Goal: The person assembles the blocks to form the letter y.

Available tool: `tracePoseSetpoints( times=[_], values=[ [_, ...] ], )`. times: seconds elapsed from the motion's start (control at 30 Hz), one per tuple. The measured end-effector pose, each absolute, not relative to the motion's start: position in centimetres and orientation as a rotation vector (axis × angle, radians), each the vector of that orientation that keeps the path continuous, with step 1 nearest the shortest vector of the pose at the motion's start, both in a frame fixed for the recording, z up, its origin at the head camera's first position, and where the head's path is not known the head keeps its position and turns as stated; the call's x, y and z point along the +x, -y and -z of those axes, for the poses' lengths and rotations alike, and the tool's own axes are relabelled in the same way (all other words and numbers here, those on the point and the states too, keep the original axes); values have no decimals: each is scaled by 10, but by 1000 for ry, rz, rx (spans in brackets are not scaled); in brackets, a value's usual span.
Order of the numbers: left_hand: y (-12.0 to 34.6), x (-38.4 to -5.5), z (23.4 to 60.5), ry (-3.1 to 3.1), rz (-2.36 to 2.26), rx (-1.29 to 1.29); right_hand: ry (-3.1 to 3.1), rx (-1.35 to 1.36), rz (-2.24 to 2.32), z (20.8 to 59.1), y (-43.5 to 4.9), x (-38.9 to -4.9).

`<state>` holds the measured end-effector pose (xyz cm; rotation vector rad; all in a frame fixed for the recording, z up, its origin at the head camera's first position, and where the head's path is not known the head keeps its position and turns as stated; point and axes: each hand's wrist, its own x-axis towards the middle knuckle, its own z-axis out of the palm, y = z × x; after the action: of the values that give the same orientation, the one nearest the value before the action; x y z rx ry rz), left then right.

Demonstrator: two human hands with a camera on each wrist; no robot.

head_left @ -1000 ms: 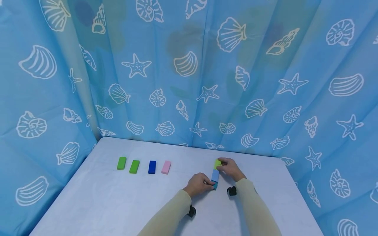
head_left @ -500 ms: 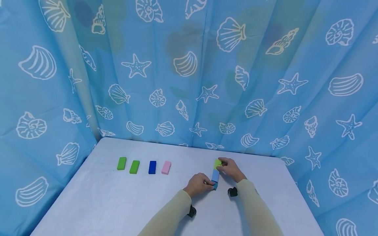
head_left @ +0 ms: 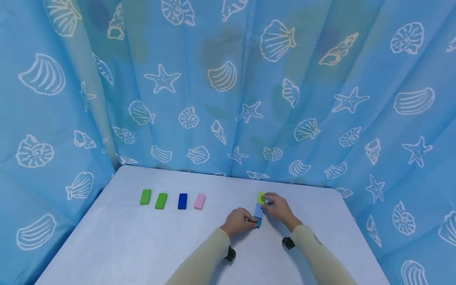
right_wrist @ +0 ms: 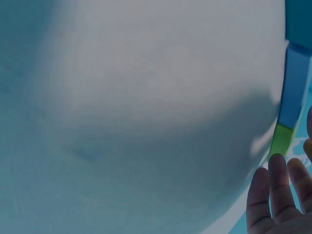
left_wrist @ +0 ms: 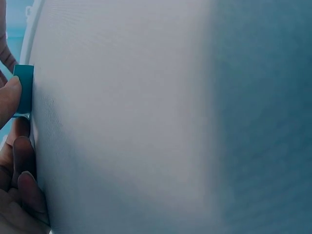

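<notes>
teal block [left_wrist: 26, 92] pinched by left hand [head_left: 237, 221]; right hand [head_left: 280, 206] at lime block [head_left: 260, 196], grip unclear; light-blue block [head_left: 258, 211] between.

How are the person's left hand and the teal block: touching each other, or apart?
Touching. The left wrist view shows it: the left hand has its thumb pressed over the teal block, without any gap.

This looks like a little nook with a curtain for walls. The blue curtain [head_left: 199, 51] (it has white shells [head_left: 277, 40] and starfish [head_left: 162, 78] all over) hangs behind and on both sides of a white table [head_left: 135, 245]. What kind of room lies around it, I can't tell.
</notes>
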<state>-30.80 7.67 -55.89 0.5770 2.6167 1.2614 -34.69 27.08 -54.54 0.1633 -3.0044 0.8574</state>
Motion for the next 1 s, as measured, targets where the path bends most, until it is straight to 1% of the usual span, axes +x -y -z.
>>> tracePoseSetpoints(
  times=[0.47,0.7,1.0],
  values=[
    [-78,-307,557,-2609,-1281,575,3034,210,-805,544,-265,-344],
    [-77,-308,559,-2605,-1281,570,3049,163,-835,546,-264,-346],
    [-78,-310,563,-2615,-1267,567,3017,254,-829,550,-269,-349]
  ],
)
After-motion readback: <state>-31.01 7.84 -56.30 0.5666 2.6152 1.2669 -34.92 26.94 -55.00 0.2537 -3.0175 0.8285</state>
